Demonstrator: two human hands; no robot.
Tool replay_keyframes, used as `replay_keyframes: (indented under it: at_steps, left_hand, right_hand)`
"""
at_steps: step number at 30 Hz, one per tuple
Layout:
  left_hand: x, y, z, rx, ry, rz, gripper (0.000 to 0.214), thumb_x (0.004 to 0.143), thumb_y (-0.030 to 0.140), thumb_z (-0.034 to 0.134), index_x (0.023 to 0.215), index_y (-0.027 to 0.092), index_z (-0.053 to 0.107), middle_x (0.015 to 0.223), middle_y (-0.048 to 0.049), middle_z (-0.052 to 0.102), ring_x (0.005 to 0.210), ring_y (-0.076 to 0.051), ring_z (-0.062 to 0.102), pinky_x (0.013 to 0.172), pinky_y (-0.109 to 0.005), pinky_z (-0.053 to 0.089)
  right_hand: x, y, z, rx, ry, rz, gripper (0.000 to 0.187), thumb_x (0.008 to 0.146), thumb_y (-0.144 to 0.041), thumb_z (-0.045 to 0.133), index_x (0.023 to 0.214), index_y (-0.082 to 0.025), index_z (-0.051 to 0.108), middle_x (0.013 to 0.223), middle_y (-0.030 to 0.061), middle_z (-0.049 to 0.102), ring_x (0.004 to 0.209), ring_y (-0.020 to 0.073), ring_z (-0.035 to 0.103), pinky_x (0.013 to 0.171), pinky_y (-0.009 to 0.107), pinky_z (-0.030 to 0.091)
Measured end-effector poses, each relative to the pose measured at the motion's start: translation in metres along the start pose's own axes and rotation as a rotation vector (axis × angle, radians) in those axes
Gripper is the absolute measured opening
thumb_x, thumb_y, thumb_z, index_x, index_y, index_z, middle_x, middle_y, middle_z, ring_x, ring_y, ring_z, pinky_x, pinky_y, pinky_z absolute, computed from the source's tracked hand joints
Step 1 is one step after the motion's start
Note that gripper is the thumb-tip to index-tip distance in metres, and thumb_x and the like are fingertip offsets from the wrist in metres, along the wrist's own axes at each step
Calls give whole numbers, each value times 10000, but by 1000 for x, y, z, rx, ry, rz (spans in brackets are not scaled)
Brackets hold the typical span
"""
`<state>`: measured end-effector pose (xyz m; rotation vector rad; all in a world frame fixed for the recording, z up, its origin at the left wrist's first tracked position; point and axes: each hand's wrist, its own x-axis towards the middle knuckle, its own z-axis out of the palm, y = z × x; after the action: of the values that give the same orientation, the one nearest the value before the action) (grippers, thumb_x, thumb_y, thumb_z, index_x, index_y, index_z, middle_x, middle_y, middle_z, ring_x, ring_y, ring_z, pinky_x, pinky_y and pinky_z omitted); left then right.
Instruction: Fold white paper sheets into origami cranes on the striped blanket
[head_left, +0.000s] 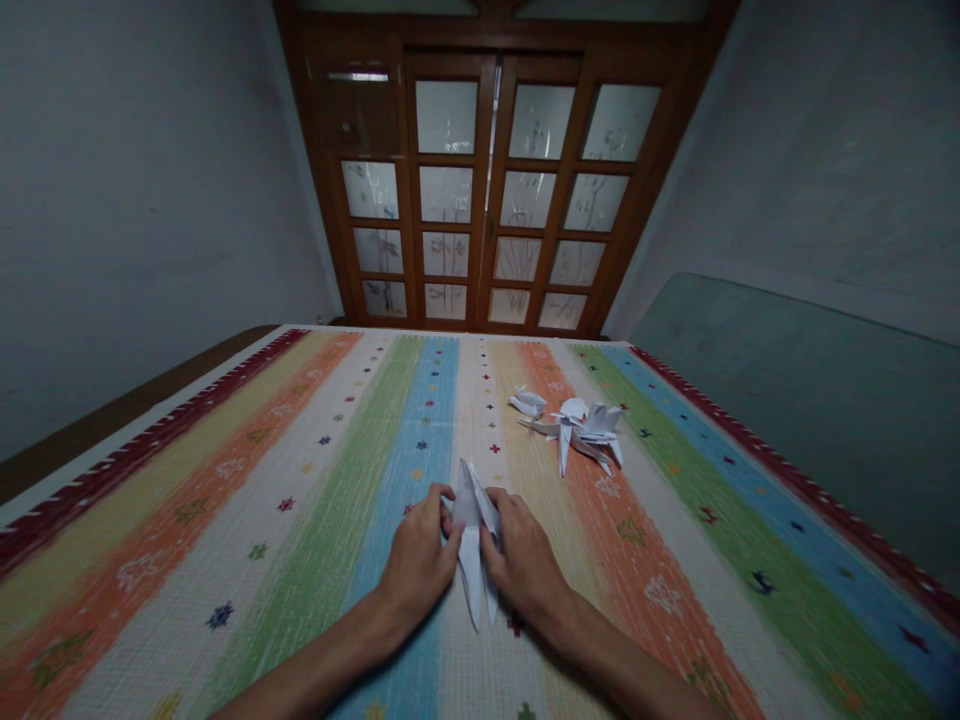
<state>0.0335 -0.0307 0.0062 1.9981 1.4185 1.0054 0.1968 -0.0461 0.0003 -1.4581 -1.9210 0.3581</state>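
Between my two hands is a white folded paper (469,545), long and narrow, with a point at the far end and two pointed legs toward me. My left hand (421,552) pinches its left edge with thumb and fingers. On the opposite edge, my right hand (523,552) grips the paper the same way, thumb on top. Parts of the fingers are hidden under or behind the paper. Farther off to the right lies a cluster of white folded paper figures (581,430), and a smaller folded paper piece (527,402) sits just left of them.
A striped, multicoloured cloth (300,520) covers the long table. Beyond its far edge stand wooden doors with glass panes (487,190). A pale greenish panel (795,400) runs along the right side, and plain walls rise on both sides.
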Motion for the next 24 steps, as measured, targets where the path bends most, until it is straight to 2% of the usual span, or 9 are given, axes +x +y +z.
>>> replay_keyframes:
  at_steps: [4,7,10,15,19,24]
  left_hand:
    - [3,1,-2,47,-46,-2,61,869,232,564,889,208,616,725,-8,643,707,-215,616,725,-325,420]
    - [5,3,-3,60,-60,-1,137,879,252,551,763,201,603,700,-5,637,664,-191,601,695,-306,415]
    - [6,4,-5,35,-29,-5,136,873,256,541,762,198,593,669,5,621,611,-171,581,646,-283,411]
    - [8,4,-10,3,47,-11,114,838,230,539,729,200,553,641,20,588,566,-154,566,591,-259,416]
    - [12,5,-16,-38,113,4,96,832,224,539,738,203,534,656,32,583,547,-139,574,573,-246,431]
    - [12,9,-25,-125,165,15,125,887,268,525,780,206,547,636,49,584,532,-127,581,540,-225,440]
  right_hand:
    - [1,1,0,10,109,-19,334,833,-147,504,1167,-159,488,1035,126,655,948,271,641,843,394,517]
    - [2,2,-2,-23,130,-1,183,858,-169,502,1041,-177,509,912,89,642,838,252,641,748,360,518]
    - [4,4,-6,-111,113,-28,53,880,-157,498,889,-201,526,846,66,616,785,241,607,712,347,494]
    - [9,9,-14,-145,203,-77,94,910,-137,502,888,-193,575,955,92,614,871,241,608,766,345,488]
    - [12,10,-22,-107,249,-78,104,928,-178,526,855,-189,601,889,69,582,772,211,600,691,316,484]
    - [13,12,-28,-10,298,-139,127,943,-169,513,832,-199,565,761,22,599,674,176,605,606,266,470]
